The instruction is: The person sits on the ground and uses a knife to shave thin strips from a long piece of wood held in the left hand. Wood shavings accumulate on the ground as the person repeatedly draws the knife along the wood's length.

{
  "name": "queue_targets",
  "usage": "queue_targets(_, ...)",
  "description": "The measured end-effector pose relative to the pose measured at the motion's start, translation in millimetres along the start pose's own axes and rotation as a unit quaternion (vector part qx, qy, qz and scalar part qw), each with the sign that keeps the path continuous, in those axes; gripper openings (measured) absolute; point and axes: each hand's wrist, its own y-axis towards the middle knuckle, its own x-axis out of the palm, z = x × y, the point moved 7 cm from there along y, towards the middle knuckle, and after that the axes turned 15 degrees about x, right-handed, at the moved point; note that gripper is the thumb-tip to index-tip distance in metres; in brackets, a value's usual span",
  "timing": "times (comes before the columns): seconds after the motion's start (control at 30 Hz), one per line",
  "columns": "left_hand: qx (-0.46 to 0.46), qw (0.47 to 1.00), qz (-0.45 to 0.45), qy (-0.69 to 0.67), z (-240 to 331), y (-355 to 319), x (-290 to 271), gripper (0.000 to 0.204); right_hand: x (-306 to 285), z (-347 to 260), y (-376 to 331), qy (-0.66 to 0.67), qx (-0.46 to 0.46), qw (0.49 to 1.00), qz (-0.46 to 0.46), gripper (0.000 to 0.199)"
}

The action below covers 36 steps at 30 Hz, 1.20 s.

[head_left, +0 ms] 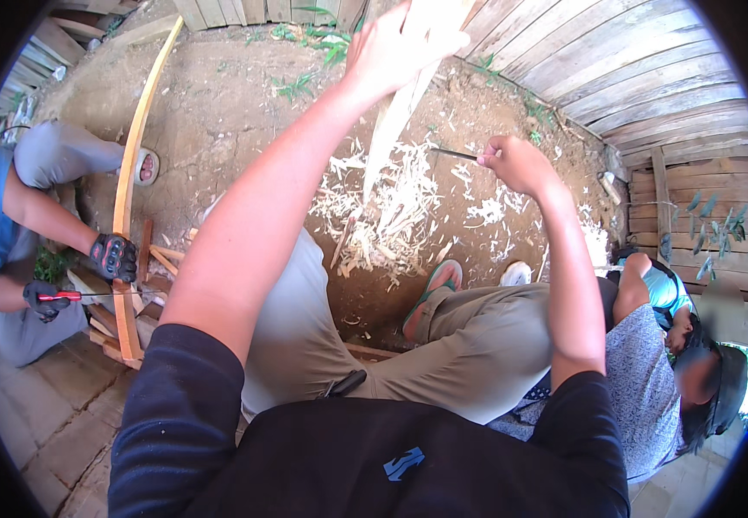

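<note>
Nearest my lens: the black shirt (365,466) with a small blue mark on the chest, short sleeves running into two bare forearms, and khaki trousers (460,345) over crossed legs.

I see the left hand (395,47) raised high, fingers wrapped tight round the upper end of a pale wooden stave (400,112). The stave is freshly shaved, cream-white, slanting down from that grip to the ground, where its lower end sits in a heap of wood shavings (391,216). The right hand (516,164) is closed round the handle of a thin dark blade (456,154); the blade points left toward the stave but stands apart from it.

Surface: bare brown dirt (236,112), a few green weeds (296,86), shavings scattered pale across it. Grey paving bricks (54,423) at lower left. Weathered plank walls (633,69) curve round the top and right. A green sandal (434,289) shows at my foot.

Left side: another person in blue, black gloves (113,256), one glove on a long curved orange-tan wooden strip (136,147), the other holding a red-handled tool (59,296). Right side: a second person in a grey speckled shirt (641,388), close by my arm.

No packages, labels or signs that I can make out.
</note>
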Motion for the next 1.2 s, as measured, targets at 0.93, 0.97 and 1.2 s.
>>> queue_targets(0.93, -0.148, 0.906, 0.029, -0.396, -3, -5, -12, 0.048, 99, -88, -103, 0.479, 0.013, 0.877, 0.040, 0.028)
queue_targets(0.97, -0.122, 0.919, 0.017, -0.375, 3, -2, -16, 0.049, 98, -83, -101, 0.464, 0.024, 0.884, 0.051, 0.027)
queue_targets(1.2, -0.077, 0.935, 0.080, -0.336, 21, 3, -48, 0.032, 103, -68, -87, 0.258, 0.062, 0.964, -0.008, 0.044)
